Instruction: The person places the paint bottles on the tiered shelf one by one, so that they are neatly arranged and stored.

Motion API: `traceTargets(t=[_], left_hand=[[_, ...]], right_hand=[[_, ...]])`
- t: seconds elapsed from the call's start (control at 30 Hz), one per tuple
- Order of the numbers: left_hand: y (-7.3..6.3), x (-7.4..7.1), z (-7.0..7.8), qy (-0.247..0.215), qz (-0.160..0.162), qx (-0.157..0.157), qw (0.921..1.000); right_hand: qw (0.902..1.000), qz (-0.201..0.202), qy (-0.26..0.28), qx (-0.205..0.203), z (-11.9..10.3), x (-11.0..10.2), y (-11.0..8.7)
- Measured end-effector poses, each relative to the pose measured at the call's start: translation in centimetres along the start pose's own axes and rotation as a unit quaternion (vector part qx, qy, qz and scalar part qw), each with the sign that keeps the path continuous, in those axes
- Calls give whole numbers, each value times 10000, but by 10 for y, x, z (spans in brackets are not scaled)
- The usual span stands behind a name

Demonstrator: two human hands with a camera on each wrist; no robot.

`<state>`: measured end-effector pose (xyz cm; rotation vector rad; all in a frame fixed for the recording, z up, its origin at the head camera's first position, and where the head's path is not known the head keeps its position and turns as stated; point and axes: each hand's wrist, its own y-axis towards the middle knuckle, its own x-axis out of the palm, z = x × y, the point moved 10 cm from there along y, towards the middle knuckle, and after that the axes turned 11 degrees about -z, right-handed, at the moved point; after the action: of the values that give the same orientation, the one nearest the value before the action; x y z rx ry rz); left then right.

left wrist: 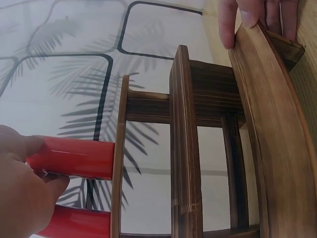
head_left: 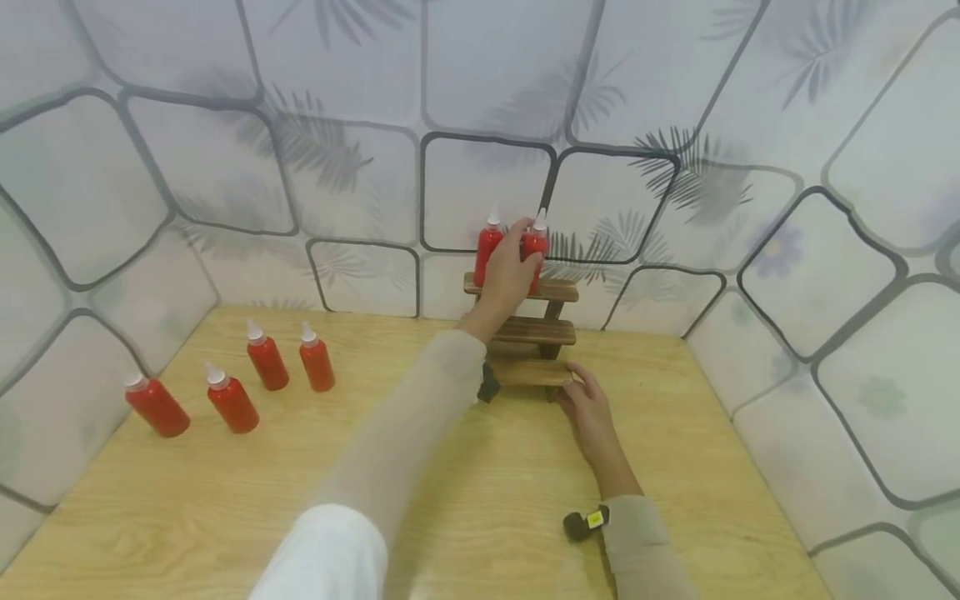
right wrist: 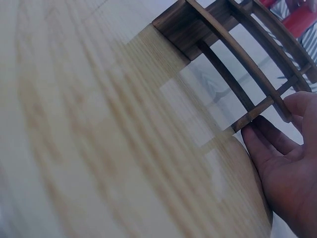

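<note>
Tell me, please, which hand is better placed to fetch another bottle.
Probably the left hand, once it releases its bottle: four more bottles stand on its side, and the right hand grips the rack.

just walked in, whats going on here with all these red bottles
A person's left-hand grip holds a red bottle at the top step of a wooden stand, with a second bottle beside it. The right-hand grip holds the right end of the lowest step. Four more red bottles stand on the table to the left.
</note>
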<state>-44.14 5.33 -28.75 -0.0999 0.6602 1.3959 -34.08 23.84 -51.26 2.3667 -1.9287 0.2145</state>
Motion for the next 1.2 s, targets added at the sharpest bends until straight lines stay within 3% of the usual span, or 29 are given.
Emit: traceTargets(t=[0.3, 0.47, 0.63, 0.87, 1.2], left_hand=[[4, 2, 1, -7, 6, 15, 10000], [3, -9, 16, 195, 88, 159, 9996], [-4, -24, 28, 61, 140, 254, 9996], [-35, -42, 32, -712, -7, 672, 9952], [-89, -74, 9, -1459, -60, 818, 9859]], right_hand=[[10000, 30, -27, -68, -1, 0, 1], [9999, 34, -9, -116, -4, 2, 1], [10000, 16, 7, -59, -3, 2, 1], [9999, -77, -122, -78, -4, 4, 0], [9997, -101, -225, -23, -5, 4, -2]])
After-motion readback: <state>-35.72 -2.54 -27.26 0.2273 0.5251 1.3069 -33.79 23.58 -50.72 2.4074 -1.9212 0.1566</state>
